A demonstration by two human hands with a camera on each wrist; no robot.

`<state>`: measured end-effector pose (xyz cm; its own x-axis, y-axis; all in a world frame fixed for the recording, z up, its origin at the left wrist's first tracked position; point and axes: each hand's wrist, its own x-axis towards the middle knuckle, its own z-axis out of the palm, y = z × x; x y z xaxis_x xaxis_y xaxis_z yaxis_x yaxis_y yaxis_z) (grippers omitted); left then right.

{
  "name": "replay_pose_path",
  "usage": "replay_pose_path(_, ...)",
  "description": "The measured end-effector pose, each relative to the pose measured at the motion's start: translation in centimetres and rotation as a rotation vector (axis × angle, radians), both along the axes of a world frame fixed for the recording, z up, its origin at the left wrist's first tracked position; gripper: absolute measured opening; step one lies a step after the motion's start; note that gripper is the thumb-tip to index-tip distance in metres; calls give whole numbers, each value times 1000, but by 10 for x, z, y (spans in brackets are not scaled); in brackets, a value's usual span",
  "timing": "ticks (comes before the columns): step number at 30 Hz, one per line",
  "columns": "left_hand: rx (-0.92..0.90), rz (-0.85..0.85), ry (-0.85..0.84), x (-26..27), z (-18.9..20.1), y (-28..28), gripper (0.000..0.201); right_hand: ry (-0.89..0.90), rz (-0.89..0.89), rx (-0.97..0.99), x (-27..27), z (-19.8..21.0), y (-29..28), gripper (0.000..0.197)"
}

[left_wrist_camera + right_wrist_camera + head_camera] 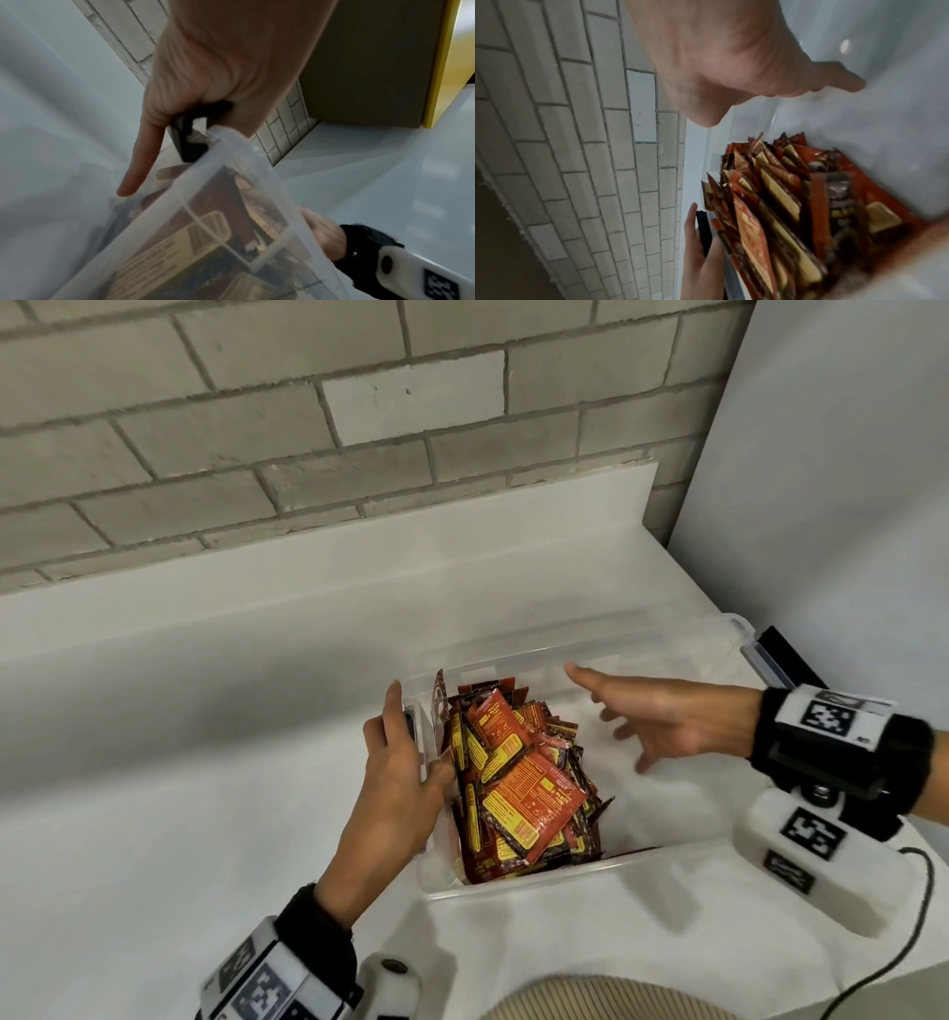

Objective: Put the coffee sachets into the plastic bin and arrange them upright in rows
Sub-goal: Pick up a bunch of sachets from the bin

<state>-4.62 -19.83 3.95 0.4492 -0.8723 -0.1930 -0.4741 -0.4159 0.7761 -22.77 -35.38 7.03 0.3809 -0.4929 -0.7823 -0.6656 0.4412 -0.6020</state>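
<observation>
Currently, white table (205,762) carries the clear plastic bin (565,878). Coffee sachets (524,783) heaped against its left wall. Left hand (395,773) clasps that rim; right hand (667,716) hovers inside, fingers spread, empty. Best lift loose top sachets first, then stand them.

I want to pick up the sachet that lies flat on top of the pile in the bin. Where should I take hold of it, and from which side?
Probably pinch the top sachet at its right edge, coming from above on the bin's bare right half. It lies flat and slightly tilted on the pile, and that edge overhangs freely. The right hand hovers open on that side; the left hand holds the bin's left wall.
</observation>
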Motion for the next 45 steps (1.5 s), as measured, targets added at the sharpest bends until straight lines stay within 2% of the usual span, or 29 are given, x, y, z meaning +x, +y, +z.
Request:
replay_pose_path(2, 4, 4, -4, 0, -1, 0, 81, -20, 10, 78, -10, -1, 10, 93)
replay_pose_path(4, 8, 7, -8, 1, -2, -1, 82, -111, 86, 205, -6, -6, 31, 94)
replay_pose_path(6, 8, 3, -8, 1, -3, -1, 82, -188, 157, 256, 5, -7, 52, 83)
replay_pose_path(9, 20, 2, -12, 4, -1, 4, 84, -200, 106, 238, 7, 0, 57, 67)
replay_pose_path(13, 31, 9, -24, 9, -3, 15, 87, -89, 16, 156, -18, 9, 52, 83)
replay_pose_path(16, 46, 13, -36, 9, -4, 21, 87, -113, 52, 251, -24, 12, 63, 85)
replay_pose_path(19, 40, 9, -64, 7, -5, 26, 85, -273, 56, 435, -10, 6, 79, 72)
replay_pose_path(21, 36, 18, -74, 9, -5, 29, 84, -321, 47, 457, -1, 2, 84, 49)
replay_pose_path(23, 49, 26, -84, 12, -3, 32, 84, -320, 12, 450, -2, 3, 83, 46)
replay_pose_path(27, 86, -11, -180, 16, 4, 37, 90, -184, 123, 193, -20, 8, 72, 63)
replay_pose_path(29, 62, -107, -331, 19, 12, 36, 103, -167, 204, 18, -25, 13, 70, 76)
replay_pose_path(31, 77, -282, -559, 22, 23, 29, 119, -185, 272, -153, -24, 19, 72, 68)
replay_pose_path(33, 163, -511, -750, 24, 34, 20, 126, -200, 349, -303, -19, 22, 79, 56)
replay_pose_path(35, 226, -726, -804, 25, 40, 11, 120, -191, 452, -411, -10, 20, 87, 50)
replay_pose_path(37, 268, -850, -791, 25, 41, 2, 107, -187, 515, -465, -3, 16, 94, 46)
replay_pose_path(41, 275, -900, -912, 30, 44, -10, 83, -172, 530, -519, 4, 10, 100, 43)
replay_pose_path(45, 192, -932, -861, 44, 52, -17, 55, -211, 497, -546, 5, 7, 103, 38)
